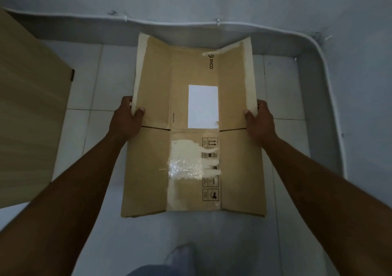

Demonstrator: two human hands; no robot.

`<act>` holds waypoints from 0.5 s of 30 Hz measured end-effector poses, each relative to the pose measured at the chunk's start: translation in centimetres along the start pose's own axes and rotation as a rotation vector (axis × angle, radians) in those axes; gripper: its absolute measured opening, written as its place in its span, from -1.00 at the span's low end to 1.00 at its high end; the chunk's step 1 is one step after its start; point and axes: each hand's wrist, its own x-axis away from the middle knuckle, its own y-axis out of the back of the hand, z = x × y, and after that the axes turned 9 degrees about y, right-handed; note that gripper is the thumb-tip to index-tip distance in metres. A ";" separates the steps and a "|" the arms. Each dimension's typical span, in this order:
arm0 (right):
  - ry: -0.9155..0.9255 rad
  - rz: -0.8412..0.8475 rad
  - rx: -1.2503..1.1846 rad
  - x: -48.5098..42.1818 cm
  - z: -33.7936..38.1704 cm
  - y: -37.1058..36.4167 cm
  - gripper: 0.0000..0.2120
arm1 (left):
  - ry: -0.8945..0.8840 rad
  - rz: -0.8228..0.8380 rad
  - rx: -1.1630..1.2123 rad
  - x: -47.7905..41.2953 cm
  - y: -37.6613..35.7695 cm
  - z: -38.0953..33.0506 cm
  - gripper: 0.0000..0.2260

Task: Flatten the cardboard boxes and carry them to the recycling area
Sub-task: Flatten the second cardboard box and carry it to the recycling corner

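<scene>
A flattened brown cardboard box [157, 97] lies spread out in front of me above the tiled floor, its flaps unfolded. It carries a white label, a "PICO" print, torn tape patches and handling symbols. My left hand [127, 116] grips the box's left edge, thumb on top. On the opposite edge my right hand [259, 120] holds it the same way. Both hands sit at about mid-length, near the slits between the flaps.
A light wooden cabinet [27, 110] stands at the left. A grey skirting with a white cable [324, 68] runs along the wall behind and curves down the right side. My foot [180, 256] shows at the bottom on the white tiles.
</scene>
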 end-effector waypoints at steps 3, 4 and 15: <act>-0.007 -0.034 0.013 -1.1 -1.3 -0.9 -0.53 | -0.021 -0.048 0.015 -1.4 -0.8 0.9 -0.56; -0.005 -0.045 0.017 -1.4 -1.8 -1.2 -0.51 | -0.033 -0.063 0.011 -1.8 -0.9 1.2 -0.55; -0.165 -0.028 0.170 0.3 -4.8 -5.1 -0.21 | 0.142 -0.137 -0.175 -2.3 -4.5 2.2 -0.15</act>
